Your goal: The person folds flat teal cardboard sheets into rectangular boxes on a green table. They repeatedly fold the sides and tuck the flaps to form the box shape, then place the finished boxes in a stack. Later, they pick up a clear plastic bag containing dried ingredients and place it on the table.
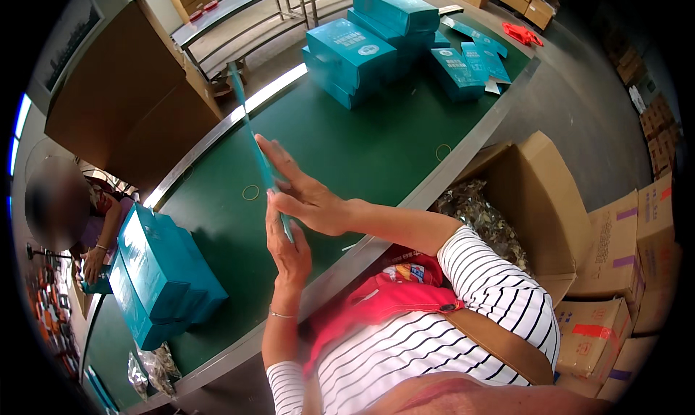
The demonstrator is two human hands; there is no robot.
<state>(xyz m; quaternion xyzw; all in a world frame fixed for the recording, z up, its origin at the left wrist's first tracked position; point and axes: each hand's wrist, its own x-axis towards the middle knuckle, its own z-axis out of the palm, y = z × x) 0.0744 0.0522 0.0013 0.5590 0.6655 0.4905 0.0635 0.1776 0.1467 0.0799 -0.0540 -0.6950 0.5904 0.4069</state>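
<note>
Both my hands hold a thin flat teal carton point(251, 129), seen almost edge-on and tilted above the green table. My right hand point(308, 198) lies along its right face, fingers stretched toward the far end and the thumb near my left hand. Lower down, my left hand point(288, 252) grips the near end, with part of its fingers hidden. Filled-out teal boxes point(355, 53) stand stacked at the far end of the table. Another group of teal boxes point(163, 270) stands to my left.
Rubber bands point(250, 192) lie on the green tabletop point(340, 151). Flattened teal cartons point(481, 57) rest at its far right corner. Beside my right arm, an open cardboard box point(546, 205) holds clear wrapped packets. A co-worker's hand point(94, 261) is at the left. Small clear bags point(156, 368) lie at the near left.
</note>
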